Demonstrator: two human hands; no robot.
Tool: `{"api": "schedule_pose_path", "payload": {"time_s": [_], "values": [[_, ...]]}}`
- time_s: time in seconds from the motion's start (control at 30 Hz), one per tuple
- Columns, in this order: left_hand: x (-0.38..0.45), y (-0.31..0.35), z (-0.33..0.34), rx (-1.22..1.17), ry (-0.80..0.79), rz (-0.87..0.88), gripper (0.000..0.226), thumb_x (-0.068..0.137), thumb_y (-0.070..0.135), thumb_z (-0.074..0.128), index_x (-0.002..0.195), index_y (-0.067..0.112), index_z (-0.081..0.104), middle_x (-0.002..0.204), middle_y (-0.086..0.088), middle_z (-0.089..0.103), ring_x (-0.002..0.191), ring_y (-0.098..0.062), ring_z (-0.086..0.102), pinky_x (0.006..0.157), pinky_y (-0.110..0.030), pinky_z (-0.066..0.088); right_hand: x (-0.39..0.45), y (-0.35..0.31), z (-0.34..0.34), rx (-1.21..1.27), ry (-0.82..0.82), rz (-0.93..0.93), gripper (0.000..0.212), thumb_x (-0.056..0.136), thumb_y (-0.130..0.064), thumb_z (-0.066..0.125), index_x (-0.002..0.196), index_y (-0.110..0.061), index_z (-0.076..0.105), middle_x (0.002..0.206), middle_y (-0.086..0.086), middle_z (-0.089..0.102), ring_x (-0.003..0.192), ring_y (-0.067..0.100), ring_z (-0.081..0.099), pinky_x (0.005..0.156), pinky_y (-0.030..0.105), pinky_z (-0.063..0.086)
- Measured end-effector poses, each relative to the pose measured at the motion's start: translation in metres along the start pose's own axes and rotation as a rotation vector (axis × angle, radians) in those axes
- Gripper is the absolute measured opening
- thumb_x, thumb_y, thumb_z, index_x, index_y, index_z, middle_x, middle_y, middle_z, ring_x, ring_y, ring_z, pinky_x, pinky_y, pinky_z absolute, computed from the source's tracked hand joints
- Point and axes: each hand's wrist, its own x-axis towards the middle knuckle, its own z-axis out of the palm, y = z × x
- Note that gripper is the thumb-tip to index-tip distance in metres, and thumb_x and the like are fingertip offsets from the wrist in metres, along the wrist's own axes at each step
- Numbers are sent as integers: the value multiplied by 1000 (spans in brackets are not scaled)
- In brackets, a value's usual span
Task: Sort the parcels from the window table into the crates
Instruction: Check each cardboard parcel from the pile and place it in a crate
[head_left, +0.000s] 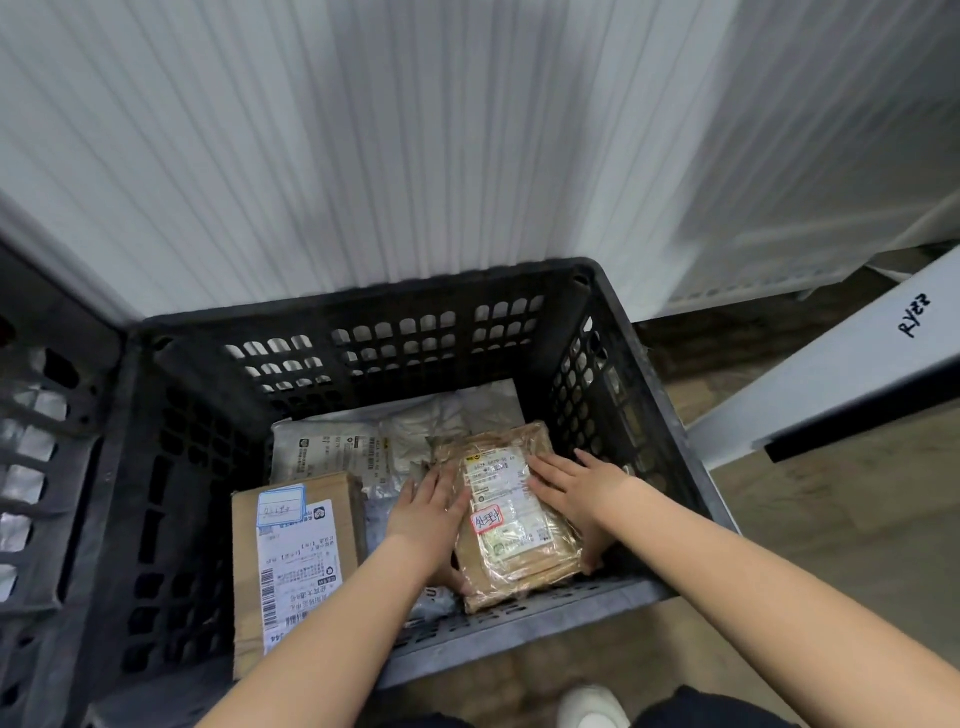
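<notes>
Now placing: both hands, left hand (429, 512) and right hand (574, 493), fingers clamped on taped parcel (511, 514), near crate's (524, 621) front-right corner; next, release.

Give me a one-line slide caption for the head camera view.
Both hands set a taped brown parcel into a black crate beside a cardboard box.

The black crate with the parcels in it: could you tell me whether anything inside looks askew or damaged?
Nothing looks damaged. The taped brown parcel that both hands hold lies slightly askew in the black crate, overlapping the grey bags. The cardboard box leans against the crate's near wall rather than lying flat.
</notes>
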Motion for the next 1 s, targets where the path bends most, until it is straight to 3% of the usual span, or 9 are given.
{"api": "schedule_pose_path", "payload": {"time_s": [0.07, 0.17, 0.33, 0.53, 0.67, 0.8, 0.9, 1.0], "values": [[-4, -1, 3, 6, 48, 5, 119, 74, 68, 62, 152, 18, -12, 157, -11, -24, 145, -29, -19, 116, -46, -10, -6, 2, 3, -8, 57, -5, 105, 87, -33, 65, 151, -16, -16, 156, 5, -28, 145, 19, -21, 118, 44, -7], [-4, -6, 5, 47, 102, 23, 118, 73, 74, 58, 152, 21, -14, 156, -9, -26, 145, -29, -20, 116, -48, -10, -10, 6, 7, -50, 71, 11, 102, 88, -40, 62, 151, -16, -15, 156, 3, -26, 145, 18, -19, 118, 44, -7], [-3, -5, -1, 80, 57, -10, 120, 72, 76, 57, 152, 19, -12, 157, -11, -23, 145, -29, -19, 117, -47, -10, -1, 1, 4, -92, 41, 58, 93, 93, -31, 58, 152, -17, -13, 158, 2, -24, 146, 17, -16, 118, 43, -6], [-43, -6, -30, 46, 86, -80, 90, 90, 58, 49, 153, 20, -3, 158, -12, -18, 146, -28, -14, 118, -46, -6, -32, -5, -16, -30, 103, 111, 81, 97, -20, 49, 153, -13, -10, 161, 4, -12, 148, 19, -7, 119, 40, -2], [-101, -16, -85, 21, 186, -159, 79, 94, 46, 49, 153, 21, 4, 159, -14, -11, 147, -29, -7, 119, -46, -3, -92, -6, -61, 0, 204, 140, 73, 100, -19, 42, 153, -10, -8, 161, 6, -7, 148, 22, 1, 120, 38, 3], [-185, -24, -162, -54, 295, -222, 61, 96, 33, 48, 149, 17, 23, 160, -16, 0, 147, -30, 4, 119, -45, 5, -174, -16, -122, -33, 240, 138, 70, 101, -19, 39, 153, -10, -7, 162, 7, -4, 148, 23, 1, 120, 40, 0], [-262, -33, -233, -76, 376, -259, 56, 95, 35, 50, 145, 16, 31, 159, -15, 7, 145, -29, 11, 118, -44, 11, -250, -28, -181, -82, 305, 115, 79, 96, -25, 48, 154, -10, -3, 162, 7, 0, 148, 23, 3, 120, 42, 0], [-346, -45, -316, -69, 475, -300, 55, 96, 38, 50, 143, 16, 33, 158, -14, 11, 144, -29, 15, 117, -44, 15, -333, -37, -255, -82, 464, 79, 73, 98, -29, 46, 154, -10, 2, 161, 6, 7, 147, 23, 9, 119, 41, 1]]}}
